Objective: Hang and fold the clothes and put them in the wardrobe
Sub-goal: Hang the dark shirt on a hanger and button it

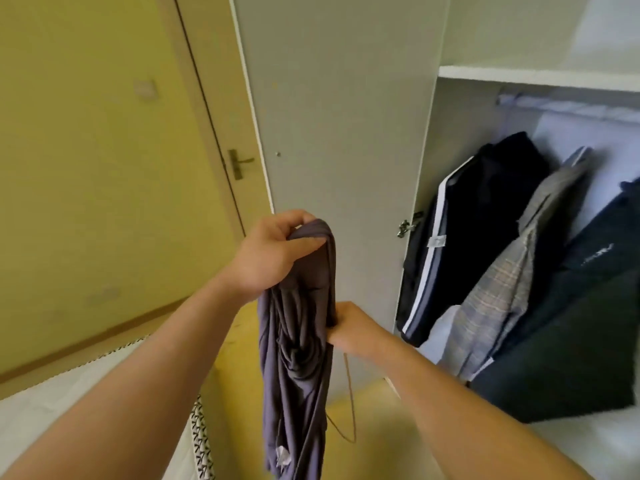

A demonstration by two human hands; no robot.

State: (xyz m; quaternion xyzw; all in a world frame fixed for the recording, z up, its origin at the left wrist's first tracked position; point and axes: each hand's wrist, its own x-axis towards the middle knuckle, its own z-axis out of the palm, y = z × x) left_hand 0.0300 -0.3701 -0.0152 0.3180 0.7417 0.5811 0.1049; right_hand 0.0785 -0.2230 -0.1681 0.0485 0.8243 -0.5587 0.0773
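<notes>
The wardrobe door (pixel 339 133) is a smooth, matt grey panel. In front of it, the grey-purple garment (pixel 298 341) is soft, matt, jersey-like cloth, and the hanger (pixel 350 393) beside it looks like thin wire. On the door's right edge the hinge (pixel 408 225) is shiny metal. Right of the door hang a dark striped garment (pixel 478 216) of smooth cloth and a checked jacket (pixel 502 282) of coarser weave.

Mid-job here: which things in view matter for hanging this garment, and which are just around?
Job: grey garment, held by left hand and right hand; thin hanger below the right hand; wardrobe rail.
Just around: room door handle; wall switch; bed; striped dark jacket and plaid shirt, already hung.
</notes>
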